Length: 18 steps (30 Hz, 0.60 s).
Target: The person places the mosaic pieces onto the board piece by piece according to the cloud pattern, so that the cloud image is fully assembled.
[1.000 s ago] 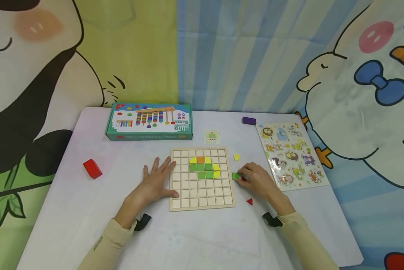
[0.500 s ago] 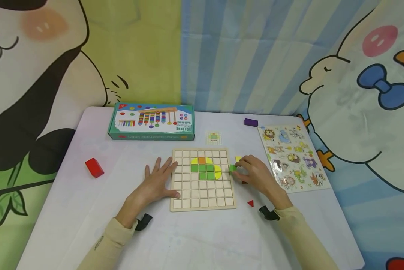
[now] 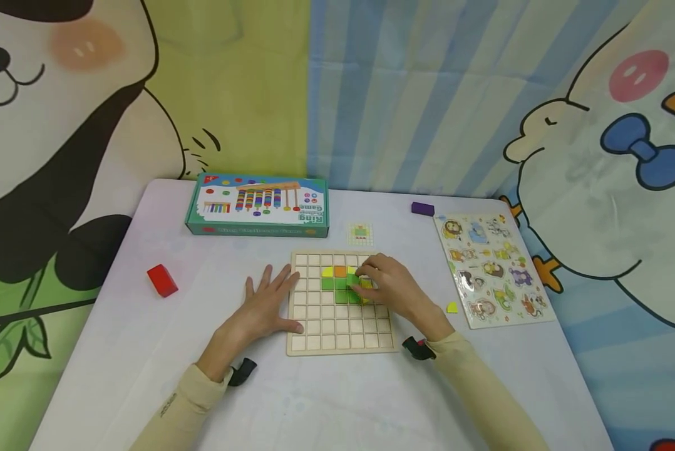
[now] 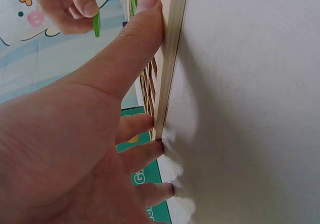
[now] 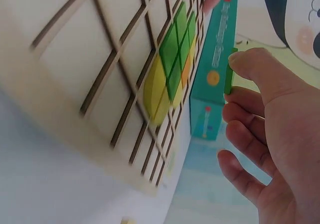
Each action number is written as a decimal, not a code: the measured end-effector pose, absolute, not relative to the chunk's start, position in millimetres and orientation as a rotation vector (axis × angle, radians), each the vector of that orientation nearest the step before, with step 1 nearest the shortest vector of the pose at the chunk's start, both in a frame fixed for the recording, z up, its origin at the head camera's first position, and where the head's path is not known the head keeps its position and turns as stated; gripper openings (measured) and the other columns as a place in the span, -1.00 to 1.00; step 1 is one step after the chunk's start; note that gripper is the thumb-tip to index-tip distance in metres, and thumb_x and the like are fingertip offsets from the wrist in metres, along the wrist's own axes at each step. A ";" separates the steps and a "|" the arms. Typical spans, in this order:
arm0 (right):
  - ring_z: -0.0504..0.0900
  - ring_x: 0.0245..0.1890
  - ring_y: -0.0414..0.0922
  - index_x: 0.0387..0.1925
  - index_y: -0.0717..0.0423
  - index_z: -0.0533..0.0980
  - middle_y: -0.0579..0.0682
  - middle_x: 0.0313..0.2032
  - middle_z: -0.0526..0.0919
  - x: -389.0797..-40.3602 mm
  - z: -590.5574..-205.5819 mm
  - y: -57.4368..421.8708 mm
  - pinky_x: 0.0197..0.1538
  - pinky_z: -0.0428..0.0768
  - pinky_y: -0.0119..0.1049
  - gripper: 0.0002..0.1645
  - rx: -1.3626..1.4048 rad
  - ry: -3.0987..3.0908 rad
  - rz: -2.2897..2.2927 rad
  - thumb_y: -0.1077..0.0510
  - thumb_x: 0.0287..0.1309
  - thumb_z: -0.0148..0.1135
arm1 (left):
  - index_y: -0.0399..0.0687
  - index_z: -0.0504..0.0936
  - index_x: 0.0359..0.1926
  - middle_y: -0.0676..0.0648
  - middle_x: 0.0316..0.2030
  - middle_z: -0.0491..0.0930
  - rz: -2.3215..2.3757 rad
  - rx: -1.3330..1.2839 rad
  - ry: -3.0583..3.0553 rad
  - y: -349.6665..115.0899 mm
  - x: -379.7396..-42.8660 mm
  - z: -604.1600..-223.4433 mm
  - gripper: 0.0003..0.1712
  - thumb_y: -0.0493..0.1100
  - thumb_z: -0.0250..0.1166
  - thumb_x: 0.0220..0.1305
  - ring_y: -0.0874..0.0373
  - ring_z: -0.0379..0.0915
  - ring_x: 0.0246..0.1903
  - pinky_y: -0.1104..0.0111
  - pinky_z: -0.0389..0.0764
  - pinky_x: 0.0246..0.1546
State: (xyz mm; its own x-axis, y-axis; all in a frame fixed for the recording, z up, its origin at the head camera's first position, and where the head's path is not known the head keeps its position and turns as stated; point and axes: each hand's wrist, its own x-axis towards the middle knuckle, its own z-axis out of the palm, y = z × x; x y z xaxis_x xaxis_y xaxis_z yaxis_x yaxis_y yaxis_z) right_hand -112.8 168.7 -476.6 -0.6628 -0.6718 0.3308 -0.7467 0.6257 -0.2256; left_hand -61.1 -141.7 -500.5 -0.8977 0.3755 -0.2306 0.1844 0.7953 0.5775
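A green square tile (image 5: pixel 230 72) is pinched between the thumb and fingers of my right hand (image 3: pixel 395 287), which is above the right part of a wooden grid board (image 3: pixel 337 327). Both wrist views show this tile raised off the board, on edge. My left hand (image 3: pixel 263 309) rests at the board's left edge, fingers spread, thumb (image 4: pixel 142 26) on the frame. Set in the grid are green tiles (image 5: pixel 175 48), an orange tile (image 3: pixel 340 271) and yellow curved pieces (image 5: pixel 156 91). My right fingers hide some of these in the head view.
A yellow piece (image 3: pixel 452 307) lies right of my right forearm. Further around are a red block (image 3: pixel 162 280), a green game box (image 3: pixel 257 207), a small pattern card (image 3: pixel 360 234), a purple block (image 3: pixel 422 208) and an animal sticker sheet (image 3: pixel 492 269).
My right hand has carried the green tile leftward from beside the board to over it. A yellow piece now shows beside the right forearm. My left hand stays at the board's edge.
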 end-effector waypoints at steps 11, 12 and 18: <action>0.61 -0.22 -0.15 -0.22 0.08 0.74 -0.09 -0.25 0.68 -111.5 -487.9 130.8 -0.09 0.63 -0.27 -0.67 1.288 -2.618 0.482 -0.04 0.07 0.55 | -0.08 0.10 0.59 -0.22 0.62 -0.13 0.802 0.444 2.665 -142.0 -59.7 -498.6 0.35 0.25 0.61 -0.12 -0.40 -0.45 0.58 -0.50 -0.38 0.36; 0.61 -0.22 -0.15 -0.22 0.08 0.74 -0.09 -0.25 0.68 -111.0 -489.2 129.4 -0.09 0.63 -0.27 -0.67 1.291 -2.614 0.478 -0.04 0.07 0.55 | -0.08 0.10 0.59 -0.22 0.62 -0.13 0.803 0.444 2.666 -141.7 -59.5 -498.2 0.35 0.25 0.61 -0.11 -0.39 -0.46 0.58 -0.50 -0.38 0.36; 0.60 -0.21 -0.17 -0.21 0.07 0.74 -0.08 -0.21 0.70 -108.0 -498.4 125.2 -0.08 0.63 -0.27 -0.67 1.305 -2.610 0.456 -0.06 0.09 0.53 | -0.08 0.10 0.59 -0.22 0.62 -0.13 0.798 0.446 2.668 -141.0 -59.2 -496.6 0.35 0.25 0.61 -0.11 -0.40 -0.46 0.58 -0.49 -0.39 0.37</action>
State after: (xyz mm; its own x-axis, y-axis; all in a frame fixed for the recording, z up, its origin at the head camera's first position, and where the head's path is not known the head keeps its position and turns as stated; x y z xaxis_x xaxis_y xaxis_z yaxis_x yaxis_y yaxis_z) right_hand -108.0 125.2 -498.4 -0.5953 -0.7453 0.3003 -0.8030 0.5655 -0.1882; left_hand -59.2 -141.0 -496.6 -0.9000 0.3810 -0.2118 0.2021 0.7952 0.5717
